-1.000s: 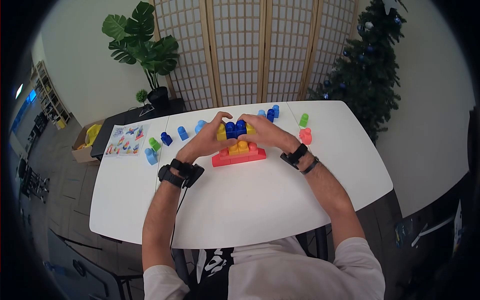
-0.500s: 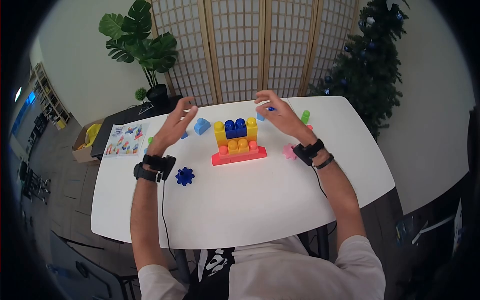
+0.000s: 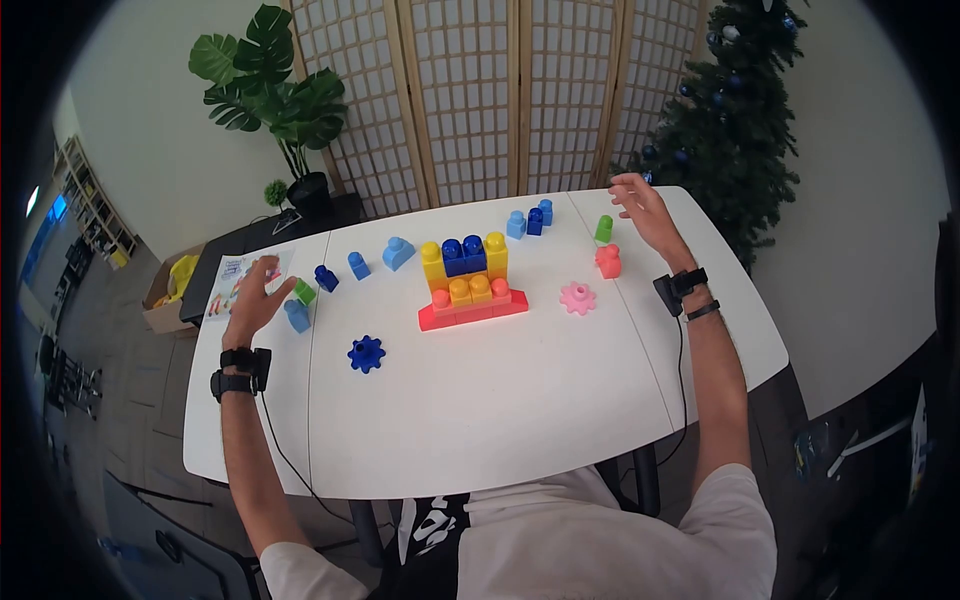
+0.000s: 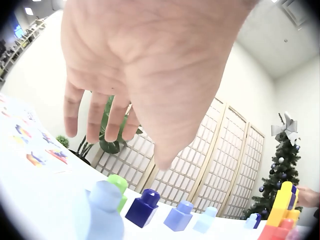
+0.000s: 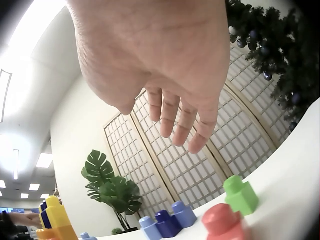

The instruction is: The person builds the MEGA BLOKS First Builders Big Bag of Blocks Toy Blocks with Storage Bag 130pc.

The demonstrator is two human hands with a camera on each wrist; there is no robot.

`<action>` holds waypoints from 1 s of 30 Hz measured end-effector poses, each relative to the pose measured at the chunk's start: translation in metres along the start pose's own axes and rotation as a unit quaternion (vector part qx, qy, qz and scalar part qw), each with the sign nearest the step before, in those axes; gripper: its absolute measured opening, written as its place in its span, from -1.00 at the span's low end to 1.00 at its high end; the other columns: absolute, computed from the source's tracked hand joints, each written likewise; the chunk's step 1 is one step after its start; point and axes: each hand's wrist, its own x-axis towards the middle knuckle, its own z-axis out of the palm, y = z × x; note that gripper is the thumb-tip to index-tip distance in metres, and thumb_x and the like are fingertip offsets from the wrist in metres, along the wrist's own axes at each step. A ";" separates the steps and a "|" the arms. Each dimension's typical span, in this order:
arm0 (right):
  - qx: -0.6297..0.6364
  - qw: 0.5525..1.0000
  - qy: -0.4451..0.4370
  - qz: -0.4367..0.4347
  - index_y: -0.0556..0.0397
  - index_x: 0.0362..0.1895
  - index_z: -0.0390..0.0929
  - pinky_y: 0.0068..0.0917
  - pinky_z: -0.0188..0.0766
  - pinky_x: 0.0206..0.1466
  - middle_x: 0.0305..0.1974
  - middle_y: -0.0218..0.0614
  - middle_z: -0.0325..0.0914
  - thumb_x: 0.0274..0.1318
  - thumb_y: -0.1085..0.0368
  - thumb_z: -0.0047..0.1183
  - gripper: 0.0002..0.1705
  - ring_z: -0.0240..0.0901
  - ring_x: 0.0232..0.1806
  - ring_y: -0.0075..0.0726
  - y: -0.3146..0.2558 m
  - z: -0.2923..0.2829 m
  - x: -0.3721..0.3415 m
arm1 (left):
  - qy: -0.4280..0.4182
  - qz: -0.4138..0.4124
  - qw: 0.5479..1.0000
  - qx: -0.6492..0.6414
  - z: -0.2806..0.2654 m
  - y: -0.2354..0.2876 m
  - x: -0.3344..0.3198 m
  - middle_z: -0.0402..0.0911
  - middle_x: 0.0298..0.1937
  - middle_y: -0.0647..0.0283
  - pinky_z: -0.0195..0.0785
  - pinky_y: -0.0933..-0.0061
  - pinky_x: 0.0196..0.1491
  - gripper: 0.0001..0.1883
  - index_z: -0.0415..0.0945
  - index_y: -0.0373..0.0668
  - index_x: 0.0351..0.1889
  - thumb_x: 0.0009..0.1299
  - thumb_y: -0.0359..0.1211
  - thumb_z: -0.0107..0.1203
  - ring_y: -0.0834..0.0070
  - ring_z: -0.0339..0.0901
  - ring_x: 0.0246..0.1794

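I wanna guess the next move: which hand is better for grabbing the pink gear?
Probably the right hand: it's empty and nearer the pink gear, on its side of the tower. The left hand, also empty, is across the tower.

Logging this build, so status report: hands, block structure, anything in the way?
Left hand open, empty; right hand likewise. Block structure upright, untouched. Blue gear, pink gear loose nearby, neither blocking it.

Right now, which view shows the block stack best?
The head view, where the block stack appears whole and unobstructed. The left wrist view shows it obliquely at lower right, the right wrist view at lower left, both cut off below.
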 end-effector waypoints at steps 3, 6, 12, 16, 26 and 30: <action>-0.088 0.996 -0.009 0.016 0.02 0.35 0.53 -0.27 0.63 0.16 0.19 -0.17 0.67 0.58 0.06 0.12 -0.55 0.64 0.18 -0.25 0.020 -0.006 -0.003 | -0.049 -0.046 0.998 0.013 -0.008 -0.007 -0.009 0.74 0.14 0.06 0.58 0.30 0.08 -0.40 0.62 -0.25 0.19 0.38 -0.04 0.53 0.29 0.72 0.08; -0.177 0.983 -0.042 -0.001 0.02 0.41 0.52 -0.16 0.65 0.17 0.27 -0.05 0.66 0.51 0.09 0.21 -0.47 0.69 0.16 -0.08 0.053 -0.001 0.002 | -0.142 -0.093 0.985 0.031 -0.018 0.012 -0.023 0.80 -0.21 0.18 0.60 0.35 -0.06 -0.45 0.71 -0.25 0.01 0.21 -0.10 0.65 0.35 0.75 -0.17; -0.252 0.963 -0.070 0.073 0.03 0.46 0.50 -0.17 0.65 0.20 0.28 0.00 0.68 0.35 0.17 0.34 -0.34 0.72 0.16 0.03 0.081 0.009 0.011 | -0.174 -0.101 0.980 0.001 -0.009 0.005 -0.027 0.83 -0.07 0.07 0.66 0.30 -0.03 -0.45 0.71 -0.27 0.08 0.25 -0.15 0.62 0.30 0.79 -0.09; -0.282 0.951 -0.113 0.053 0.10 0.22 0.66 -0.21 0.67 0.10 0.05 -0.03 0.77 0.21 0.26 0.39 -0.51 0.76 0.00 -0.05 0.081 0.012 0.017 | -0.113 -0.106 0.988 0.018 -0.003 0.016 -0.022 0.82 -0.02 0.03 0.66 0.26 -0.01 -0.45 0.69 -0.30 0.12 0.29 -0.16 0.58 0.26 0.80 -0.05; -0.210 0.977 -0.045 -0.014 0.16 0.01 0.71 -0.29 0.66 0.00 -0.12 -0.12 0.78 0.14 0.36 0.41 -0.66 0.74 -0.12 -0.18 0.036 0.024 0.023 | -0.045 -0.036 0.997 0.045 0.040 0.001 0.018 0.84 -0.06 -0.04 0.67 0.22 -0.03 -0.59 0.78 -0.28 0.01 0.28 -0.25 0.55 0.18 0.82 -0.15; -0.121 0.990 -0.043 -0.053 0.19 0.07 0.70 -0.38 0.67 0.03 -0.10 -0.23 0.76 0.19 0.35 0.41 -0.62 0.72 -0.08 -0.37 -0.017 0.036 0.021 | 0.001 0.030 1.000 0.009 0.022 0.041 0.029 0.85 -0.11 -0.03 0.72 0.27 -0.01 -0.66 0.79 -0.32 -0.04 0.26 -0.36 0.55 0.21 0.85 -0.18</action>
